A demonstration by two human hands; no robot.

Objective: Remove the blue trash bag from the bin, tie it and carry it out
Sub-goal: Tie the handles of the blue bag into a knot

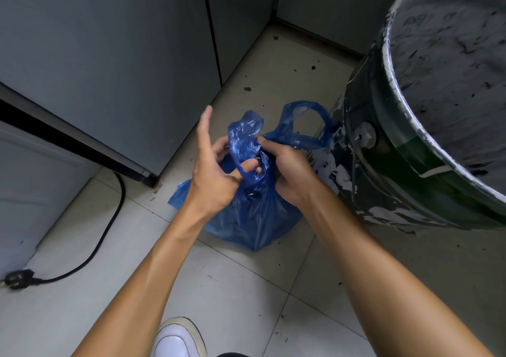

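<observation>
One bag handle is pinched by the right hand (287, 170); the left hand (216, 170), index finger raised, is apparently hooked through the other. The bag (254, 219) is set on the floor (232, 288), beside the bin (410, 165).

Utility corner: grey cabinets (115, 55), tiled floor (232, 288), paint-spattered bin (410, 178).

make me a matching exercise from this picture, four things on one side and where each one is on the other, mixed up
Things:
1. blue bag
2. bucket
3. plug
4. white shoe

Places:
A. bottom edge of the picture, between the forearms
B. far left, on the floor at the end of a black cable
C. on the tiles in the middle, both hands at its top
D. right side, next to the bag

Pairs: 1-C, 2-D, 3-B, 4-A
</observation>
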